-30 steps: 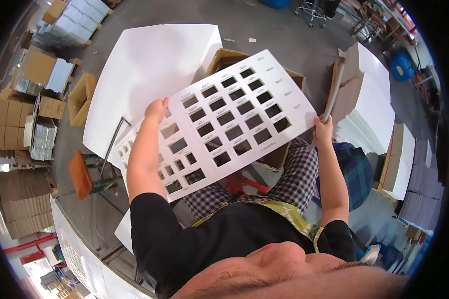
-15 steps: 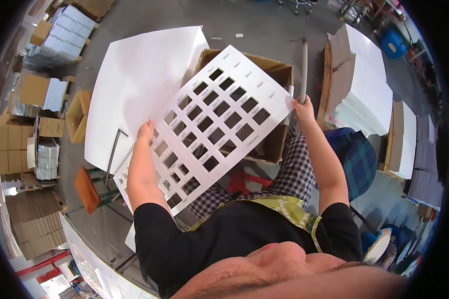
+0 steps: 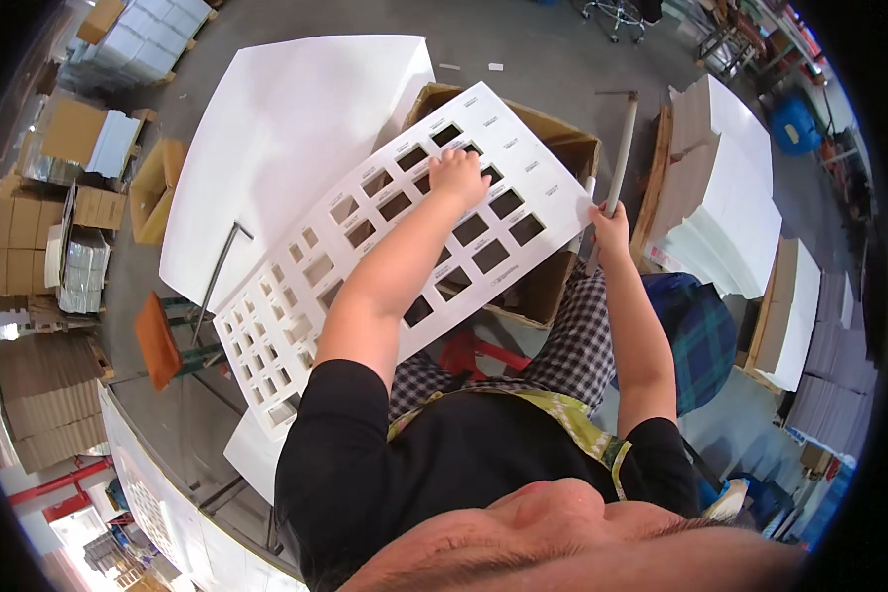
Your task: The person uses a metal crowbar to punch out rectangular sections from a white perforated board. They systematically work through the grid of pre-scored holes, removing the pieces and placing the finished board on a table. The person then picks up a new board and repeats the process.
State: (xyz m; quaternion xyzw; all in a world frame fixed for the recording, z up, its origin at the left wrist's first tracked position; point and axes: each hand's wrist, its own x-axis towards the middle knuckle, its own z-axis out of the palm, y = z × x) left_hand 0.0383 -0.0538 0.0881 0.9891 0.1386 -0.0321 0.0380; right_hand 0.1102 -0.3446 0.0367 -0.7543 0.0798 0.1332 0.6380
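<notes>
A large white board [image 3: 405, 242] with rows of square cut-outs and small printed marks lies tilted in front of me. My left hand [image 3: 457, 178] rests on its upper rows, fingers spread over the openings; some fingertips are hidden in or behind them. My right hand [image 3: 612, 225] is closed on the board's right corner. A pale pole [image 3: 622, 148] with a thin crossbar runs down to that hand; whether my fingers also hold it I cannot tell. Under the board stands an open cardboard box [image 3: 562, 138], mostly covered.
A large stack of white sheets [image 3: 286, 128] stands at the left, beside a dark bent rod [image 3: 222, 266]. Another white stack [image 3: 715, 187] is at the right, near a dark plaid stool cover [image 3: 696, 340]. Cartons [image 3: 25, 237] line the far left; a blue drum [image 3: 794, 128] stands far right.
My left hand has let go of the board's left edge and moved right onto its upper cut-outs. My right hand keeps its hold on the corner. The whole view has shifted slightly.
</notes>
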